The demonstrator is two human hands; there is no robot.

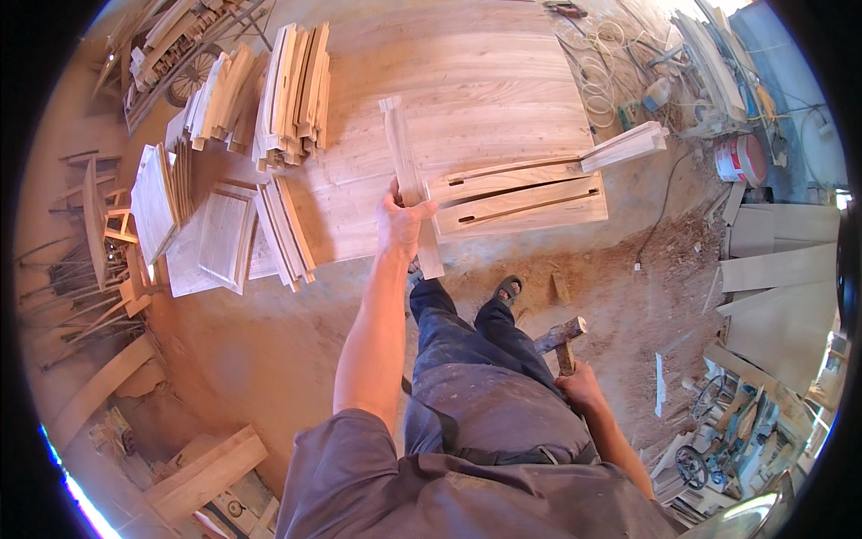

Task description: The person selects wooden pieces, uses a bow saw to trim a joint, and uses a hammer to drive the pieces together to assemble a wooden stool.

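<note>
My left hand is closed around a flat wooden board, held over the near edge of a large wooden tabletop. Right beside it, two long wooden rails with mortise slots lie side by side, a narrow gap between them. The board's lower end reaches past the tabletop's edge. Down by my right hip, my right hand grips a hammer by its handle, the head pointing up and away from the tabletop. A shorter pale wooden piece sticks out at the rails' far right end.
Stacks of wooden strips and panels cover the tabletop's left side. A white and red bucket stands at the right, near coiled hose. Leaning sheets and a cluttered heap line the right. A loose plank lies at lower left.
</note>
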